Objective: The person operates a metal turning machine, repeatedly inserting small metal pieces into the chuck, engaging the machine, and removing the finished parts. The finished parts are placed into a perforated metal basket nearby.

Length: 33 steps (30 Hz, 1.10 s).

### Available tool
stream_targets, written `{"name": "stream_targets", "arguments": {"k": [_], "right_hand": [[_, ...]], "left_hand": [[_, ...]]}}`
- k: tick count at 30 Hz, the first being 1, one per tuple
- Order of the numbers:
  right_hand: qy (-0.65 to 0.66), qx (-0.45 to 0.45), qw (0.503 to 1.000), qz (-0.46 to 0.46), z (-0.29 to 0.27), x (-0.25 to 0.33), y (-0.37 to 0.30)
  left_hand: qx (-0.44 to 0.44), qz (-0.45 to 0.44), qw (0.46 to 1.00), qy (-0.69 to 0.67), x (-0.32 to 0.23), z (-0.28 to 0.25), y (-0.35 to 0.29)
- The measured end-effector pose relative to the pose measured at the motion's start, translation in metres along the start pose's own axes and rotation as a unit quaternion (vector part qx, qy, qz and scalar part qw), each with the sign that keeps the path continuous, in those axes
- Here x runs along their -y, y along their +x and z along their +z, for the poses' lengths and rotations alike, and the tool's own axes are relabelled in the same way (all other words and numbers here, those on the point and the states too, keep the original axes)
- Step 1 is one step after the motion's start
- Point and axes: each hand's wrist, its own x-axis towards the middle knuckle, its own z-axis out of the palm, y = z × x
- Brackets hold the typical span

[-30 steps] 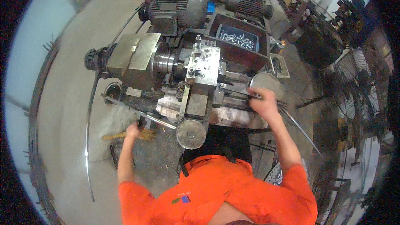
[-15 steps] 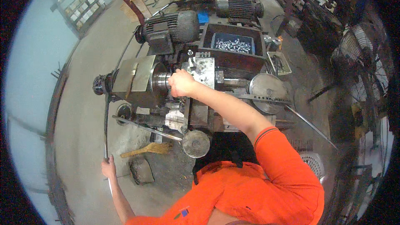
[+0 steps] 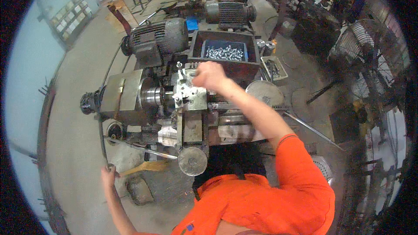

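At the lower left my left hand (image 3: 109, 176) is wrapped round the end of a long metal lever (image 3: 102, 141), which runs up to the lathe's headstock (image 3: 119, 93). My right hand (image 3: 211, 76) is over the far right part of the metal tool block (image 3: 197, 102), its fingers curled downward; what they grip, if anything, is hidden. Left of the block, the round spindle nose (image 3: 153, 96) projects from the headstock, with a short bright piece between the two. An upright bolt (image 3: 180, 68) rises beside the block.
Behind the lathe, a dark box (image 3: 247, 66) holds a blue tray of many small shiny metal parts (image 3: 224, 53). A ribbed motor (image 3: 160, 36) stands left of it. Round handwheels (image 3: 192, 162) and a bar (image 3: 314, 130) jut out. A broom (image 3: 146, 167) lies on the floor; a fan (image 3: 355, 56) stands right.
My right hand has moved from the spindle nose rightward to over the tool block, uncovering the spindle nose. My left hand still grips the lever. The whole view has shifted slightly.
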Motion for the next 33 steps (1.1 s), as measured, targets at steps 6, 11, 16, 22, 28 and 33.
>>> {"name": "stream_targets", "arguments": {"k": [6, 11, 16, 22, 28, 33], "right_hand": [[-0.108, -0.011, 0.981, 0.159, -0.011, -0.129, 0.019], [0.000, -0.177, 0.984, 0.017, 0.005, -0.169, 0.010], [0.161, -0.128, 0.976, 0.067, -0.011, -0.186, -0.079], [0.088, -0.222, 0.941, 0.240, -0.067, -0.250, -0.285], [-0.125, -0.208, 0.852, 0.465, -0.046, -0.285, -0.537], [-0.142, -0.064, 0.713, 0.684, 0.015, -0.307, -0.616]], "left_hand": [[-0.007, 0.039, 0.998, -0.053, 0.005, 0.009, 0.016], [0.030, 0.001, 0.995, -0.092, -0.022, -0.002, 0.007], [-0.022, 0.042, 0.991, -0.126, 0.019, 0.008, 0.024], [0.063, -0.030, 0.968, -0.239, 0.018, 0.018, 0.021], [0.183, -0.192, 0.909, -0.322, 0.089, 0.019, 0.108], [0.157, -0.150, 0.949, -0.231, 0.041, 0.024, 0.084]]}}
